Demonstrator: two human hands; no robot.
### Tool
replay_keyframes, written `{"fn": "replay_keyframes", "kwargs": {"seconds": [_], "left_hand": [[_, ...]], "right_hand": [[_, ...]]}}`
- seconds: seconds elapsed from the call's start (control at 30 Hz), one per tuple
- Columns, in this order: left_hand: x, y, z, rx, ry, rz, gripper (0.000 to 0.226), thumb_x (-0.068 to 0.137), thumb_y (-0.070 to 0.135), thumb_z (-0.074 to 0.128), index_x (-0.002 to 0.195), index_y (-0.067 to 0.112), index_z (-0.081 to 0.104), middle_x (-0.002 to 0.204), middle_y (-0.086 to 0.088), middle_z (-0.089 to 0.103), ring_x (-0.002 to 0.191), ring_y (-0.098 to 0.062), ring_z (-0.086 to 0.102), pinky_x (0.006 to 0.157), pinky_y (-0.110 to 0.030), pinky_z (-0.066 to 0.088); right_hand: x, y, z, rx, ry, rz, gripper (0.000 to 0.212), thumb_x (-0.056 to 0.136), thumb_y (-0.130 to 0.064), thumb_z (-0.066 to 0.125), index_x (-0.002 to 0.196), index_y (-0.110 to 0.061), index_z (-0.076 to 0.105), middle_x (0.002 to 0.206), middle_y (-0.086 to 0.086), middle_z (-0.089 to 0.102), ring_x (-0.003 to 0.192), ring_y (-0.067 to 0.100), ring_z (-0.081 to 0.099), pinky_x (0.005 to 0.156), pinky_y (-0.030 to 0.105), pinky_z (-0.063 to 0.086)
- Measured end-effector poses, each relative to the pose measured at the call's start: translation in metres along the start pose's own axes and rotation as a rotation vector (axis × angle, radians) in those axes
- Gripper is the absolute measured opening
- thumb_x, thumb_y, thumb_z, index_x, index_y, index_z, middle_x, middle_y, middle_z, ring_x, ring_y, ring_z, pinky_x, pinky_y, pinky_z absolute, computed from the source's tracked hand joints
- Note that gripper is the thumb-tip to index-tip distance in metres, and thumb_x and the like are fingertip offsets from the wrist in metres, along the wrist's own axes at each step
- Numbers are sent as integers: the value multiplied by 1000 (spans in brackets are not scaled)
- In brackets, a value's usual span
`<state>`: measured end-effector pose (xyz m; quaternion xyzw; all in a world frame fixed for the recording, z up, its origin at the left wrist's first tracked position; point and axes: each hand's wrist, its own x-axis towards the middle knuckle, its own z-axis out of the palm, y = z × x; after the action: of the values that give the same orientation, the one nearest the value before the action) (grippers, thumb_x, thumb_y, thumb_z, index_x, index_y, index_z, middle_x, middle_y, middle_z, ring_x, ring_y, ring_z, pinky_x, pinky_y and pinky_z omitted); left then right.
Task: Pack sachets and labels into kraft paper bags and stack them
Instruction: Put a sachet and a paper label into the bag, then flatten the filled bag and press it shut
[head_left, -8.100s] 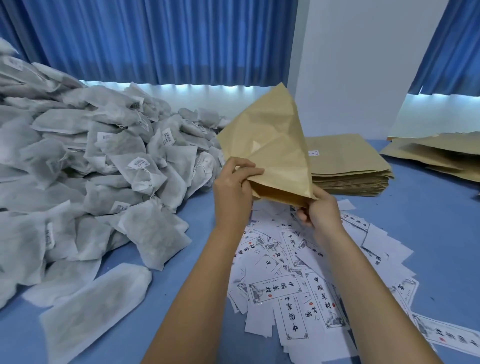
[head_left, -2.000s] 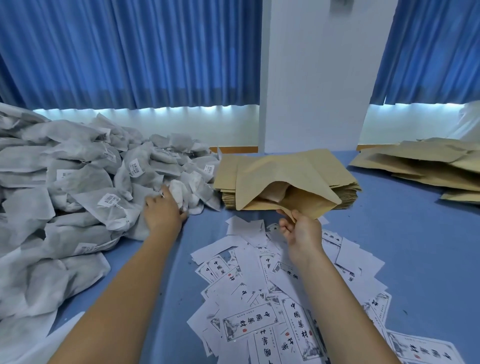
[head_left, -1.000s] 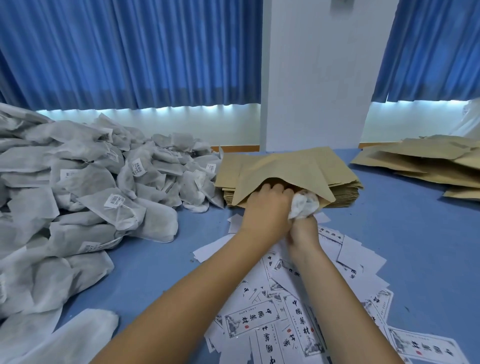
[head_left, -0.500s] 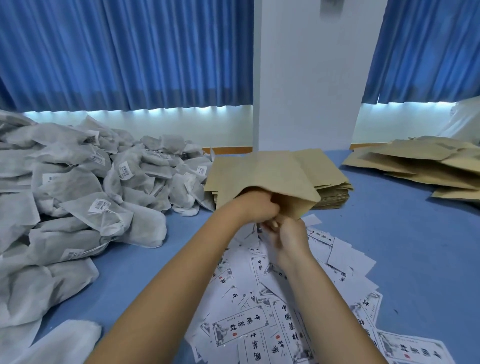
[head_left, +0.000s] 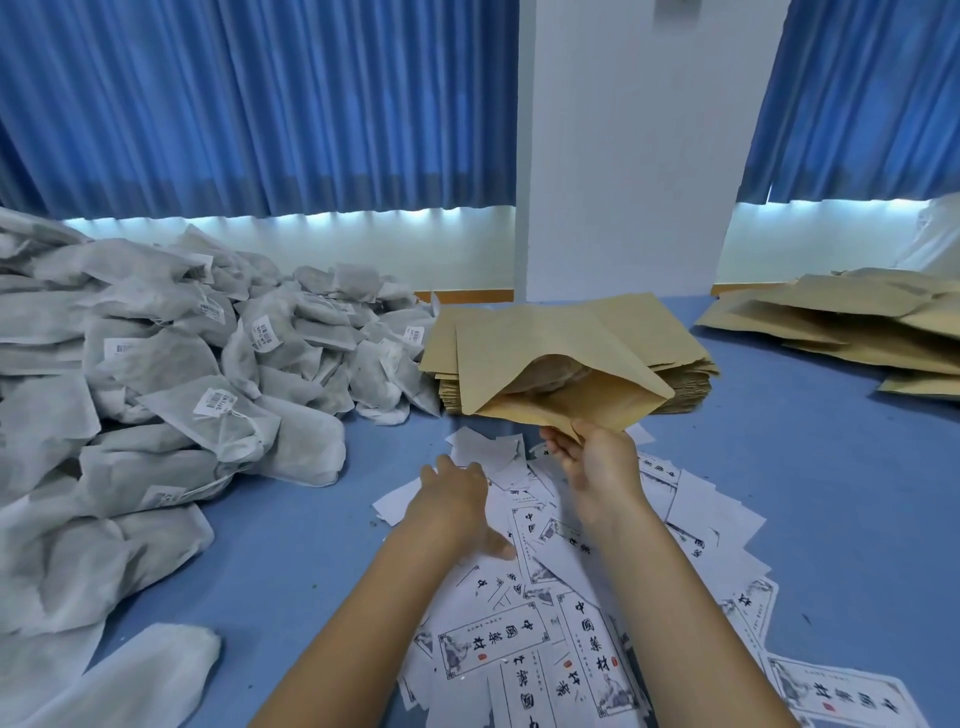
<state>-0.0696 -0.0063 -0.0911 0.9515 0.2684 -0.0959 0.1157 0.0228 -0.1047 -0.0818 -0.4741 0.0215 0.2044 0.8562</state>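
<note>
**Open kraft bag held over scattered labels**

A blue table (head_left: 810, 499) is seen from above, with two bare forearms reaching in from the bottom edge. A kraft paper bag (head_left: 566, 343) is held up by the right hand (head_left: 597, 467), which pinches the lower lip of the bag's mouth between thumb and curled fingers. The mouth gapes toward the viewer, and a sachet (head_left: 550, 371) can be made out inside. The far end of the bag rests on a neat stack of flat empty bags (head_left: 685, 376) behind it.

The left hand (head_left: 457, 499) is laid palm down, fingers stretched forward and loosely spread, on a loose scatter of white printed labels (head_left: 519, 642) spread across the table in front of the person. No label is visibly gripped by it.

The left side of the table is filled by a large heap of grey-white sachets (head_left: 208, 374), many with small barcode tags. Filled kraft bags (head_left: 857, 332) are piled loosely at the far right. Blue curtains (head_left: 260, 104) and a white pillar (head_left: 623, 156) are seen behind the table.
</note>
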Motion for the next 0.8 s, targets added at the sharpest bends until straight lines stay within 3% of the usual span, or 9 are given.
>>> {"fn": "replay_keyframes", "kwargs": {"seconds": [0.2,0.27,0.37,0.43,0.53,0.6,0.7,0.8], "left_hand": [[13,-6,3,-84,140,36,78,70,40,81,131,11,40,122,-9,51,123,-25,36,87,-36,44],[13,-8,1,-103,209,16,59,75,33,78,123,12,51,117,-8,57,115,-25,49,80,-32,44],[5,-10,-13,-157,368,45,12,84,22,70,93,15,65,98,-3,64,91,-24,62,70,-28,44],[-2,-14,-26,-188,458,185,9,87,21,66,79,21,61,84,4,64,81,-16,61,67,-27,44],[-22,-14,-47,-402,576,669,14,83,18,70,74,22,62,74,13,64,69,0,56,63,-13,40],[-34,-6,-52,-467,820,911,9,82,10,70,74,11,65,75,6,66,67,4,51,63,-8,35],[-33,13,-40,-339,1249,933,11,84,-2,66,72,-3,65,83,-8,69,75,-2,50,71,-9,36],[-19,26,-21,-159,1194,841,10,77,-10,68,72,-2,64,80,-7,68,72,-22,60,58,-27,48]], "right_hand": [[0,2,-1,12,8,30,18,100,2,38,94,0,55,82,14,62,69,21,62,64,26,52],[0,2,-2,14,12,36,20,100,2,38,90,-1,55,81,14,62,68,21,62,62,25,51],[-1,0,-3,16,18,36,24,99,2,37,84,-3,55,79,13,61,67,21,61,63,26,52],[0,-1,-4,33,16,40,25,100,3,36,83,-4,55,77,12,60,67,22,59,68,29,51],[2,-3,-4,68,32,69,26,98,4,37,82,-4,55,74,12,60,66,22,57,79,34,49],[3,-4,-4,36,45,89,27,96,7,37,79,-2,57,72,13,60,65,21,56,72,30,49],[1,-2,-3,61,23,100,23,95,8,37,94,0,59,78,14,61,66,21,57,66,27,50],[0,-2,-2,92,16,92,25,95,8,37,93,-2,60,81,12,63,68,20,58,64,26,50]]}}
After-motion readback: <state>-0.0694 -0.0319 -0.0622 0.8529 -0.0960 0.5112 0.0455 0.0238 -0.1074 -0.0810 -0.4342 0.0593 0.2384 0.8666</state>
